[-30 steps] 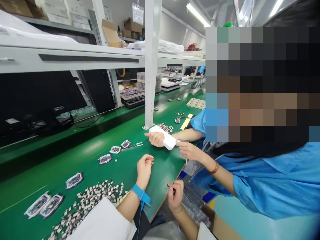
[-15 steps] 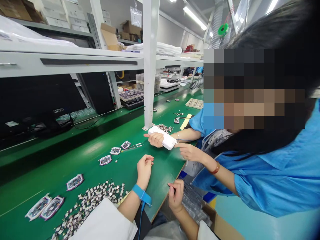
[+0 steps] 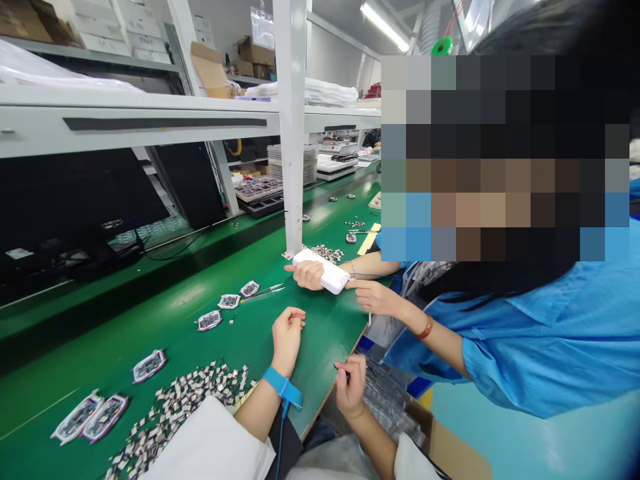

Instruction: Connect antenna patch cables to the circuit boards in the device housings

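Two hands low in view. Left hand [image 3: 287, 333] resting on the green worktop [image 3: 165, 303], curled into a soft fist, nothing seen inside, with one blue strap [image 3: 283, 387] round the wrist. Right hand [image 3: 350, 387] at the near edge of the worktop, thumb and finger pinched shut on a tiny dark bit [image 3: 345, 377], too small to tell what. Best to keep that pinch firm but gentle, and to hold it over the worktop rather than over the edge, so as not to lose it. Just beside the left arm, one big heap of little silver pieces [image 3: 185, 400], far too many to count. Six flat oval boards on the green: two [image 3: 77, 417] touching at the far left, one [image 3: 149, 365] alone, three [image 3: 229, 301] in a slanted row higher up. One pair of tweezers [image 3: 263, 291] right next to that row. Below the right hand, one cardboard box [image 3: 440, 447] with clear plastic inside. Further off, a co-worker's two hands [image 3: 373, 297] around one white block [image 3: 323, 270].
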The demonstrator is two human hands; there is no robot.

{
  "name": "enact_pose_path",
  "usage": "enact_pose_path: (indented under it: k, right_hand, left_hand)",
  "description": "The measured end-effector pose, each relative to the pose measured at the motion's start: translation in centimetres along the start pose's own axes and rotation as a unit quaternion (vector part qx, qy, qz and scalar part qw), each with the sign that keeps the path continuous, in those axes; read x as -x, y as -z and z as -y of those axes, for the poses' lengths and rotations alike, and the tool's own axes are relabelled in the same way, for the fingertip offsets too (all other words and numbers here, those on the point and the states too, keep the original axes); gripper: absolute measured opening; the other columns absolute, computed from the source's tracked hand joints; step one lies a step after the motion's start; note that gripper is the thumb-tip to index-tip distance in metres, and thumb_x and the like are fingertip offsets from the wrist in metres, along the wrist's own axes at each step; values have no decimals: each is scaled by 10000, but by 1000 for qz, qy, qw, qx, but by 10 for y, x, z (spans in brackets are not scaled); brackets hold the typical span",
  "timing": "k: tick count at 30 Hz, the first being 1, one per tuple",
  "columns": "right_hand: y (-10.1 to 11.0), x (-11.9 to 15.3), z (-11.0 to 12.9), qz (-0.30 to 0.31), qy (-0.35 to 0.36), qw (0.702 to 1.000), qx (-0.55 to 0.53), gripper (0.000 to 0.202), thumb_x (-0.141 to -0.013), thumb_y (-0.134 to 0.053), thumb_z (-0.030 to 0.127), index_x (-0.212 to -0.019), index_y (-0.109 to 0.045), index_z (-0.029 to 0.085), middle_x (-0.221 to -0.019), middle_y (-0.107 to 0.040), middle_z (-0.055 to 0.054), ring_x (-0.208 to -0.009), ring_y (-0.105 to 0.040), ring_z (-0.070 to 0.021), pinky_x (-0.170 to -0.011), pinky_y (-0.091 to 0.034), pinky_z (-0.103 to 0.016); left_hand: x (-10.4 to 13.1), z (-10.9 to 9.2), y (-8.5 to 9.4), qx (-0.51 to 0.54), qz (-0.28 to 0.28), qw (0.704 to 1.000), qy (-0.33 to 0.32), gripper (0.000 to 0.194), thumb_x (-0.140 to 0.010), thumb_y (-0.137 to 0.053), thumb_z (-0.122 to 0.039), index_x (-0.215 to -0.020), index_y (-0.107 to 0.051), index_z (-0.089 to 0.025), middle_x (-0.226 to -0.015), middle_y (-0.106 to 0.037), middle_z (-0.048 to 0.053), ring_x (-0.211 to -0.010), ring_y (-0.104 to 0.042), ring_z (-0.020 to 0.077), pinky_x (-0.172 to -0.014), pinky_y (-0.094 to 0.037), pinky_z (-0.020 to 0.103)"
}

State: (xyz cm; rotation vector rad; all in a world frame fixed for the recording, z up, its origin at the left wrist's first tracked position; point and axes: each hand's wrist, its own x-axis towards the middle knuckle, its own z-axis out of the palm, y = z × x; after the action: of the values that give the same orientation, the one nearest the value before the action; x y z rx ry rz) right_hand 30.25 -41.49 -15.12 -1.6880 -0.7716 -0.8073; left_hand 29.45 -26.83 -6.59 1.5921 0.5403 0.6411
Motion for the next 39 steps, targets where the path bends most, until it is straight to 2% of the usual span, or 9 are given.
enact_pose_path:
  k: [24,39]
  right_hand:
    - [0,-1,1,3,-8,1000,4,139,-772,-369,122,-783,-495,181,-728,-395,-14,-692,-432,-142,-585,-372,-287]
    - [-2,2,-2,-5,10,1000,-11,141,-777,-362,102,-790,-484,172,-731,-383,-13,-697,-396,-140,-599,-343,-281]
  left_hand:
    - [-1,-3,-1,-9,11,1000,1,164,-655,-419,-122,-709,-571,-149,-692,-573,2,-579,-514,92,-557,-394,190]
    - [1,-2,-3,-17,8,1000,8,184,-635,-398,-84,-690,-565,-139,-677,-576,12,-578,-516,96,-561,-399,195]
